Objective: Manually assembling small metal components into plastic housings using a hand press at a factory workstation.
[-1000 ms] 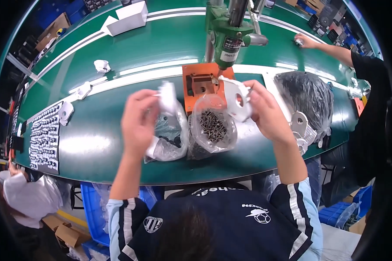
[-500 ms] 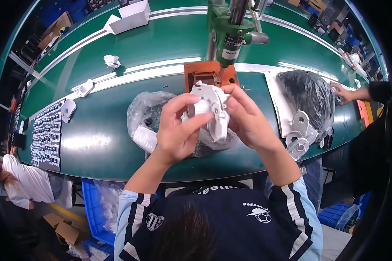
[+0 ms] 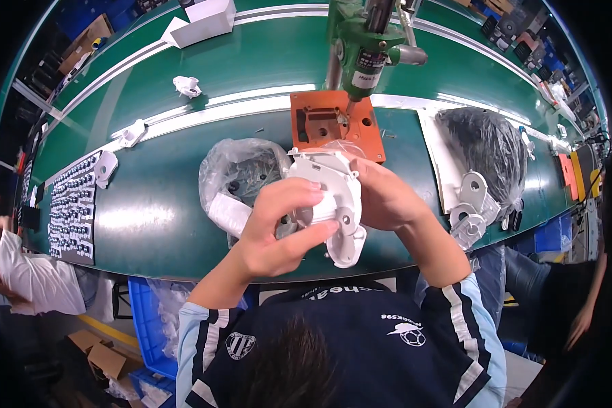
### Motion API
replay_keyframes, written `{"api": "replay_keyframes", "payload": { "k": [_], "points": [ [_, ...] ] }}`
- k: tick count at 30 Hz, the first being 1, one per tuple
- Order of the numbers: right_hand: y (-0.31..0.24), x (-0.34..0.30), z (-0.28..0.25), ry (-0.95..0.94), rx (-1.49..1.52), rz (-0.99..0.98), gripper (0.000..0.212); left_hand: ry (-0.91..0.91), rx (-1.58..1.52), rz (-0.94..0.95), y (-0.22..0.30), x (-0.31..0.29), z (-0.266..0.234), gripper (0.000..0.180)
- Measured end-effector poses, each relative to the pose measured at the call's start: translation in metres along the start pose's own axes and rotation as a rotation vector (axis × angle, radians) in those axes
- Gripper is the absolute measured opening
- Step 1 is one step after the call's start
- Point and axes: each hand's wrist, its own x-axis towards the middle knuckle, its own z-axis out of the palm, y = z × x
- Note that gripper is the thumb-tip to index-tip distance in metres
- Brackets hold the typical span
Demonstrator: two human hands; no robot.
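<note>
Between my two hands is a white plastic housing (image 3: pixel 347 238), tilted with its broad inner face showing. My left hand (image 3: pixel 277 228) has thumb and fingers closed around a round, ribbed white part of it. My right hand (image 3: pixel 386 196) grips the housing's right edge from behind, its fingertips partly hidden. Just beyond the hands stands a green bench press (image 3: pixel 367 64) with its spindle over an orange fixture (image 3: pixel 308 102). A clear plastic bag (image 3: pixel 214 160) with small dark parts lies open left of my hands, and a white wrapped bundle (image 3: pixel 228 215) rests at its front.
A tray (image 3: pixel 73 211) of small metal parts lies at far left, near a white cover (image 3: pixel 105 168). White housings (image 3: pixel 187 86) sit on the green belt. At right are a black plastic bag (image 3: pixel 486 146) and white covers (image 3: pixel 470 194). Other people work at both sides.
The housing has been turned from edge-on to show its broad face, and it sits lower. A co-worker's hand at the black bag on the right has withdrawn.
</note>
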Motion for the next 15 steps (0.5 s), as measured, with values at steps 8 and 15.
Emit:
{"api": "replay_keyframes", "payload": {
  "k": [8, 15],
  "points": [
    [0.002, -0.006, -0.006, 0.086, 0.048, 0.054, 0.053, -0.054, -0.004, -0.094, -0.01, -0.002, -0.002, 0.037],
    [0.001, -0.004, -0.004, 0.015, -0.17, -0.087, 0.055, -0.04, 0.032, -0.119, -0.005, -0.001, -0.003, 0.028]
  ]
}}
